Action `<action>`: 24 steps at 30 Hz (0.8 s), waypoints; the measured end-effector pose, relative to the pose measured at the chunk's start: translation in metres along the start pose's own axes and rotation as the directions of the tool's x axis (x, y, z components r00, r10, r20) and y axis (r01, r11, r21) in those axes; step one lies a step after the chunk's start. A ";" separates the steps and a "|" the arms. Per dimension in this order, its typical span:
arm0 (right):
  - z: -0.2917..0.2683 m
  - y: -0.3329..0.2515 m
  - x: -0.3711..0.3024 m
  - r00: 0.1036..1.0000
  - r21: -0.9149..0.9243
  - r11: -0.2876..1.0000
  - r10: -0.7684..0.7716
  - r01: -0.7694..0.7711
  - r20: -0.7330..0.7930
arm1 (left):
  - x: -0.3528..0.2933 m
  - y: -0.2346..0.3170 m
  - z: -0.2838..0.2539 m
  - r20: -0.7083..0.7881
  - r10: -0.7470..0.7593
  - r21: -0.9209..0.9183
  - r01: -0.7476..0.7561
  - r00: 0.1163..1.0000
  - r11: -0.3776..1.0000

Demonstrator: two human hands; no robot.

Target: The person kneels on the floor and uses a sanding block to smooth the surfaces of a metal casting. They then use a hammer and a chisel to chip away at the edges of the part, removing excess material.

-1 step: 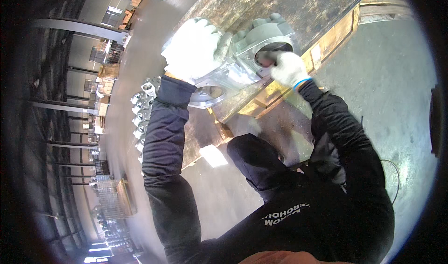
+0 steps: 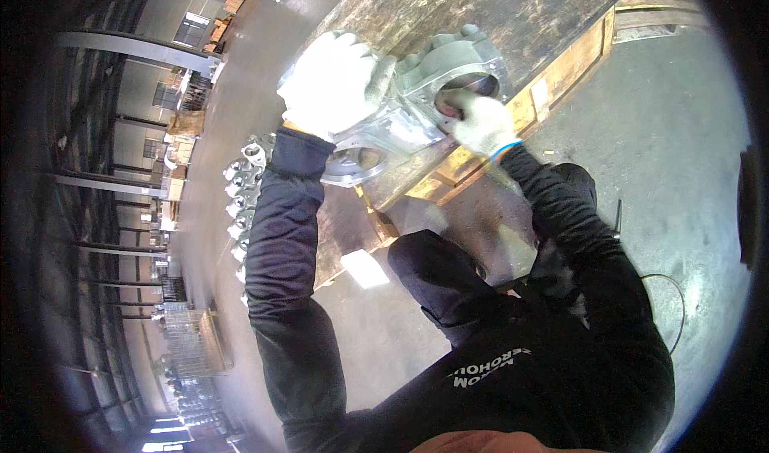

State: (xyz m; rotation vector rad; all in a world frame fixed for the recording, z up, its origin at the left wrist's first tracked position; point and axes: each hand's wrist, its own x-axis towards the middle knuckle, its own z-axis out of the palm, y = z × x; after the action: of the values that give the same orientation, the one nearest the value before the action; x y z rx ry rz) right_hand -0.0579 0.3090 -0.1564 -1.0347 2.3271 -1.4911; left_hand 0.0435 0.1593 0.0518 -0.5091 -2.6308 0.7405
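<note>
A grey cast-metal housing (image 2: 410, 126) lies on a dark wooden worktop, with a lobed edge and a large round opening on its right. My left hand (image 2: 332, 84), in a white glove washed out by glare, is closed over the housing's upper left part. At the rim of the right opening is my right hand (image 2: 483, 124), also gloved in white with a blue cuff edge. Its fingers are curled together, with a small reddish-brown patch by the fingertips that is blurred. Toward me, a second round metal ring (image 2: 354, 166) shows below my left hand.
The worn wooden worktop (image 2: 553, 8) has a yellowish timber side (image 2: 573, 68). Several shiny metal castings (image 2: 238, 205) stand in a row left of my left sleeve. A slatted pallet (image 2: 657, 4) is at the far right. A thin cable (image 2: 682, 309) loops on the grey floor.
My right hand has shifted slightly left and toward me along the opening's rim, and its forearm has swung a little left. The left hand and the housing look unmoved.
</note>
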 end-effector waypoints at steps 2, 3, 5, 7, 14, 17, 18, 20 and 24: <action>0.001 0.003 -0.003 0.976 0.668 0.711 0.155 -0.219 0.155 | 0.001 0.002 -0.003 0.091 -0.038 0.015 0.037 0.995 0.999; 0.000 0.006 -0.006 0.950 0.798 0.516 0.134 -0.310 0.283 | 0.001 0.005 -0.004 -0.037 -0.040 0.030 0.041 0.999 0.999; 0.004 0.013 -0.009 0.903 0.909 -0.214 0.166 -0.358 0.395 | 0.001 0.019 -0.003 -0.149 -0.089 0.023 0.094 0.985 0.995; 0.011 0.021 -0.015 0.909 0.833 -0.465 0.124 -0.300 0.397 | -0.001 0.049 0.010 -0.383 -0.161 -0.139 0.116 0.910 0.984; 0.023 0.050 -0.048 0.888 0.908 -0.203 0.212 -0.367 0.407 | -0.033 0.221 0.133 0.380 -0.881 -0.836 0.512 0.282 -0.197; 0.022 0.056 -0.057 0.866 0.897 -0.029 0.247 -0.442 0.435 | -0.028 0.231 0.164 0.713 -0.609 -0.662 0.045 0.347 -0.748; 0.020 0.054 -0.059 0.902 0.938 0.021 0.279 -0.347 0.328 | -0.024 0.229 0.166 0.742 -0.523 -0.544 -0.078 0.419 -0.835; 0.008 0.047 -0.060 0.932 0.907 0.401 0.361 -0.130 -0.026 | -0.017 0.223 0.163 0.784 -0.440 -0.399 -0.188 0.437 -0.897; -0.039 0.014 -0.040 0.758 0.377 0.894 0.068 0.243 -0.649 | 0.003 0.206 0.153 0.795 -0.443 -0.266 -0.419 0.413 -0.868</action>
State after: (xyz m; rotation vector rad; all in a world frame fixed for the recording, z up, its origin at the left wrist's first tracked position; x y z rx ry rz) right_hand -0.0539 0.3668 -0.1578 -0.5513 2.1160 -2.6058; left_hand 0.0246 0.2602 -0.1830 0.6198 -0.7545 -2.5270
